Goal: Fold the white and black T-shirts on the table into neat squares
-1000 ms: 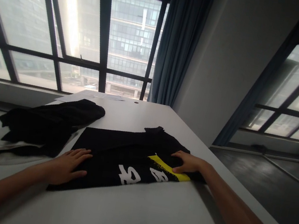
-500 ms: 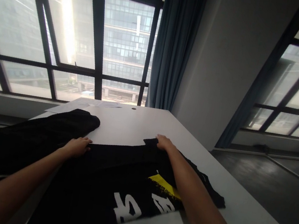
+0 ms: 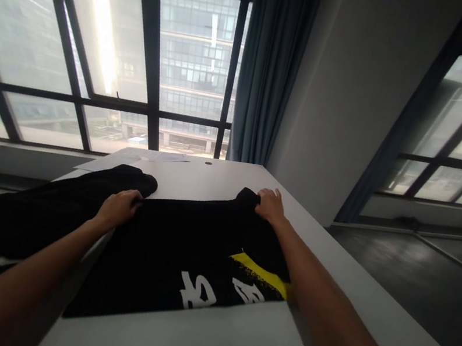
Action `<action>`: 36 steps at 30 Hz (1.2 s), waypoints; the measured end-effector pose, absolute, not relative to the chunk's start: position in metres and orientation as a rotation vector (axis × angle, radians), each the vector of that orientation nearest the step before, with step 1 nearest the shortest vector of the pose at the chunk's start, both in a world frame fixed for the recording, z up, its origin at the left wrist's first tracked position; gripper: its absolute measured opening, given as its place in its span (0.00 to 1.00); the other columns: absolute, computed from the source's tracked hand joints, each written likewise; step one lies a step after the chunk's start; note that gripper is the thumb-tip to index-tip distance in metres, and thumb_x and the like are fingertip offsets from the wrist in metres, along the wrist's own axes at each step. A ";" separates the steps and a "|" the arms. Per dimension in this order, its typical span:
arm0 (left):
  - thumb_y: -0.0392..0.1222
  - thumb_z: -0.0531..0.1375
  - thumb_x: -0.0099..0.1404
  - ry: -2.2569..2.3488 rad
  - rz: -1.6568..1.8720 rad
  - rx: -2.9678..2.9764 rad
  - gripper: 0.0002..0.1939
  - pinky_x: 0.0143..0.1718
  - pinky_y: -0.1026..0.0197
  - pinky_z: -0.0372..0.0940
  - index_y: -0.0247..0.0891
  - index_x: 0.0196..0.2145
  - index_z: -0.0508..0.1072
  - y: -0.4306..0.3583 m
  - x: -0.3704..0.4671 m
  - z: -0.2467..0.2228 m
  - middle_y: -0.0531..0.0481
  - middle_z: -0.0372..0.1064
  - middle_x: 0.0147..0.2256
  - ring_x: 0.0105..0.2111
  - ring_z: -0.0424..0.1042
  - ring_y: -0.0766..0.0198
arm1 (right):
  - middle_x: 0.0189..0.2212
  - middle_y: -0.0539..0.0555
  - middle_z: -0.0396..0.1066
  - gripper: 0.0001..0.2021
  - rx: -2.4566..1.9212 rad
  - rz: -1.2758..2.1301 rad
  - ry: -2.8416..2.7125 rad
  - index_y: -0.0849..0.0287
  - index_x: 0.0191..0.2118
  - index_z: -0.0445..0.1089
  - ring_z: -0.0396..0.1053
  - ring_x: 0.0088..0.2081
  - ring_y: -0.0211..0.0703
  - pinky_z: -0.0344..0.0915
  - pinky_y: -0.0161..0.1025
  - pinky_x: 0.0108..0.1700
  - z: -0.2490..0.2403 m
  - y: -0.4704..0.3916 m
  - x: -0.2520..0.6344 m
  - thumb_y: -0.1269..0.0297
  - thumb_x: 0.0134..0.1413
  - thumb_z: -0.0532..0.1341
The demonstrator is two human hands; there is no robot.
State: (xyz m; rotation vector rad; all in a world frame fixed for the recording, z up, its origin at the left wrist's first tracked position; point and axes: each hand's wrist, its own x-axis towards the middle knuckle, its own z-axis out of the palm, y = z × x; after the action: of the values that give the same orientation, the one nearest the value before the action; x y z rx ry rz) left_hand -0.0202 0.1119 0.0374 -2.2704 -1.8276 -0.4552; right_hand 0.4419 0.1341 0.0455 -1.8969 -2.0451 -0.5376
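Note:
A black T-shirt with white lettering and a yellow streak is stretched between my hands over the white table. My left hand is closed on its far left corner, fingers curled over the edge. At the far right corner, my right hand pinches the fabric, where a bit of cloth bunches up beside the fingers. The shirt's near edge runs slanting across the view, and my right forearm hides part of its right side.
Another dark garment lies crumpled on the left, next to my left arm. Papers rest at the far left of the white table. Beyond stand windows, a blue curtain and a grey pillar.
Both hands have moved farther away, carrying the shirt with them, and the right hand has also shifted right. The shirt's near edge now shows in full, and the sleeve beyond my right arm no longer shows.

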 end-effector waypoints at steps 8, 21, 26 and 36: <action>0.37 0.54 0.62 -1.865 -0.545 -2.391 0.12 0.41 0.60 0.66 0.42 0.41 0.74 0.057 -0.027 0.014 0.48 0.77 0.43 0.44 0.75 0.55 | 0.43 0.55 0.76 0.26 -1.913 -0.014 -2.220 0.54 0.52 0.70 0.72 0.42 0.47 0.64 0.37 0.42 0.026 0.039 0.466 0.75 0.42 0.61; 0.37 0.55 0.60 -1.721 -0.599 -2.466 0.15 0.51 0.56 0.65 0.44 0.40 0.80 0.024 -0.033 0.001 0.48 0.76 0.45 0.49 0.71 0.53 | 0.47 0.58 0.73 0.19 -1.800 -0.308 -2.023 0.57 0.47 0.75 0.69 0.49 0.51 0.63 0.43 0.54 0.014 -0.006 0.459 0.76 0.48 0.58; 0.36 0.56 0.56 -1.711 -0.400 -2.596 0.16 0.53 0.58 0.64 0.46 0.38 0.81 0.017 -0.046 -0.002 0.51 0.76 0.46 0.50 0.72 0.55 | 0.42 0.53 0.78 0.18 -1.957 0.232 -2.283 0.52 0.44 0.79 0.73 0.45 0.52 0.67 0.41 0.48 0.016 -0.017 0.479 0.67 0.42 0.67; 0.56 0.46 0.70 -1.595 -0.244 -2.880 0.31 0.67 0.41 0.41 0.42 0.65 0.60 0.012 -0.026 -0.025 0.45 0.47 0.69 0.69 0.46 0.51 | 0.58 0.70 0.66 0.45 -2.452 0.292 -2.049 0.61 0.66 0.59 0.65 0.58 0.68 0.62 0.59 0.56 -0.006 -0.022 0.459 0.30 0.56 0.43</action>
State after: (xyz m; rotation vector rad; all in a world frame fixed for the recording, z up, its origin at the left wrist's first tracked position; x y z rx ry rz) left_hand -0.0256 0.0124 -0.0252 -2.8798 -1.5952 -0.2436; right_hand 0.4590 -0.0219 -0.0056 -2.4517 -2.0489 0.2922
